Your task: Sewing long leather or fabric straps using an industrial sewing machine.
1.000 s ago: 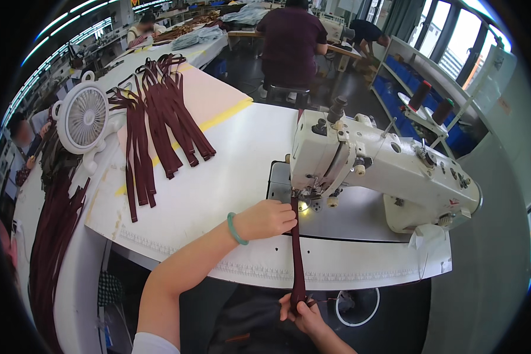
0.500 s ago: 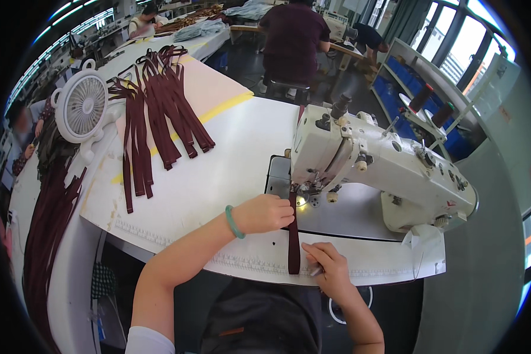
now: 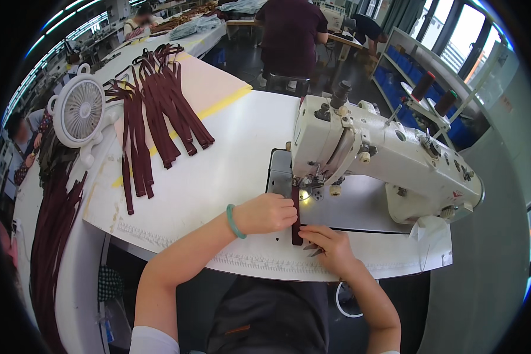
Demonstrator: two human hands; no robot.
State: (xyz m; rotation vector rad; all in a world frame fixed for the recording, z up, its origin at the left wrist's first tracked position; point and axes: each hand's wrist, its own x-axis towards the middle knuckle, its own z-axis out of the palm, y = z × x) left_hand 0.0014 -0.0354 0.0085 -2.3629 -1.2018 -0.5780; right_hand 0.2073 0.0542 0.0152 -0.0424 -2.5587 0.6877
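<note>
1. My left hand, a pale green bangle at its wrist, is curled at the left edge of a flat, dark maroon fabric strip; I cannot tell whether it pinches or only presses.
2. My right hand grips a small two-pointed metal tool, fingertips at the strip's near end.
3. The strip runs from the needle area of a cream-white metal sewing machine towards me.
4. The machine's side bears a small red mark, too small to read.
5. A printed ruler scale follows the white tabletop's near edge; its figures are too fine to make out.
6. Left, maroon fabric strips lie bundled beside a round white plastic fan.
7. On my dark apron sits a small orange-brown tag, without legible writing.
</note>
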